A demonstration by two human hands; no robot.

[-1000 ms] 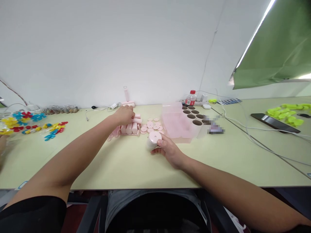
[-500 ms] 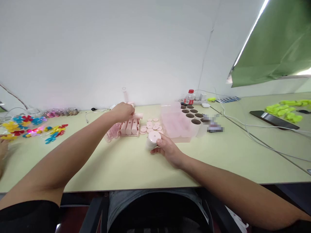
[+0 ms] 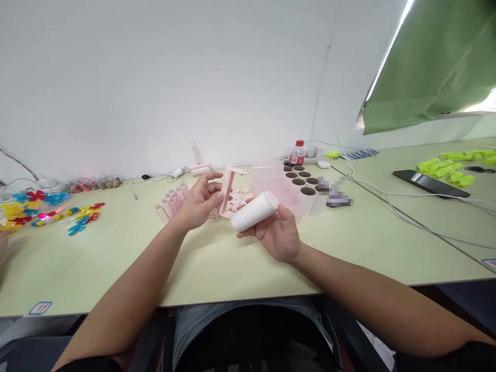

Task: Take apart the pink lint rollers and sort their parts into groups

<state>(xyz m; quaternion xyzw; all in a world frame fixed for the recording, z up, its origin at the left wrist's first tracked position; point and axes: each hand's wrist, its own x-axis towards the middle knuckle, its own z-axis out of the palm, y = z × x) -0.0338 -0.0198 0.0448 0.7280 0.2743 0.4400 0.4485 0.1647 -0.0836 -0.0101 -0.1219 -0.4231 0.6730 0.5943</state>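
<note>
My right hand (image 3: 282, 235) is closed around a white cylinder (image 3: 253, 213) with a pale pink round end, tilted above the table. To its left, my left hand (image 3: 201, 201) grips a pale pink plastic frame (image 3: 228, 191) at its near edge, with thumb and fingertips against it and the upper fingers spread. The frame stands on edge, partly behind my fingers. Several pink discs (image 3: 242, 191) lie on the table behind the cylinder, which partly hides them. Clear pink tubes (image 3: 170, 201) lie in a row beside my left hand.
A translucent pink box (image 3: 267, 175) stands right of the discs, next to upright cardboard tubes (image 3: 308, 191). Behind are a red-capped bottle (image 3: 297, 154) and a white cable (image 3: 372, 187). Colourful flower-like pieces (image 3: 81, 219) lie left; a black phone (image 3: 430, 185) lies right.
My left hand has come nearer from the back left and now holds the pink frame upright. My right hand has turned the white cylinder onto its side and raised it.
</note>
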